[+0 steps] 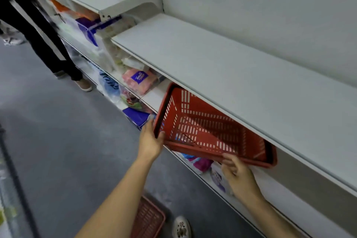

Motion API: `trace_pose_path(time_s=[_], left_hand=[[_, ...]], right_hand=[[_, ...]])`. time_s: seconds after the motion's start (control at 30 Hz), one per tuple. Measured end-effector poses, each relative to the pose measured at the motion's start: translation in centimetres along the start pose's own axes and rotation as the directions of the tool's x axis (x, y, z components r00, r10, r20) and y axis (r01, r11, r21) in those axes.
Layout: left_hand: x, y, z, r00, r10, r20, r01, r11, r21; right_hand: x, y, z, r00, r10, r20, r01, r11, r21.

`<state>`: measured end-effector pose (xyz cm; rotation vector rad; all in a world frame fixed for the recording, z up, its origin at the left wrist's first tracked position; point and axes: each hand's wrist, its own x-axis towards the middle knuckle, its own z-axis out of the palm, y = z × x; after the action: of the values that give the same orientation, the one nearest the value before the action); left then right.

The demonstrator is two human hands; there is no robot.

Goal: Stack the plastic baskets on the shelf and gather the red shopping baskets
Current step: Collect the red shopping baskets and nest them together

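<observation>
Two hands' fingers (pixel 229 160) clasping one of two red baskets (pixel 202 127), under shelf (pixel 222 75).

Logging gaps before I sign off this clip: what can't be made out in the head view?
- Far end of the red basket: hidden under the white shelf.
- Second red basket on the floor: largely covered by the left forearm, cut by the bottom edge.
- Goods on the lower shelves: blurred, labels unreadable.
- Left hand and right hand: fingertips hidden behind the basket rim.
- Other person: only blurred legs, cut by the edge.
</observation>
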<state>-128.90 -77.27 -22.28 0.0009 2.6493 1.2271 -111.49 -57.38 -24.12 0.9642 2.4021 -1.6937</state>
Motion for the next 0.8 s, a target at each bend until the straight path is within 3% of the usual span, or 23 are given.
trace_pose_path(time_s=[0.2,0.47,0.63,0.73,0.8], left_hand=[[8.0,-0.7,0.8,0.991,0.017,0.134,-0.019,1.0,0.013],[8.6,-2.7,0.2,0.972,0.136,0.19,-0.139,0.99,0.003],[6.3,-7.3,-2.9,0.993,0.036,0.114,-0.038,0.999,0.018],[5.1,-10.7,-5.2,0.997,-0.074,0.032,0.071,0.995,0.073],[4.3,-12.7,-6.5,0.991,-0.135,-0.004,0.135,0.986,0.096]], right_hand=[[3.1,-1.6,2.8,0.995,0.054,-0.084,-0.057,0.998,-0.032],[4.4,-2.5,4.3,0.982,0.044,-0.185,-0.08,0.978,-0.195],[4.1,-2.8,4.2,0.983,-0.027,-0.179,-0.018,0.969,-0.246],[3.8,-2.2,3.7,0.933,-0.205,-0.296,0.041,0.877,-0.479],[3.9,-1.6,3.1,0.913,-0.221,-0.343,-0.016,0.82,-0.572]])
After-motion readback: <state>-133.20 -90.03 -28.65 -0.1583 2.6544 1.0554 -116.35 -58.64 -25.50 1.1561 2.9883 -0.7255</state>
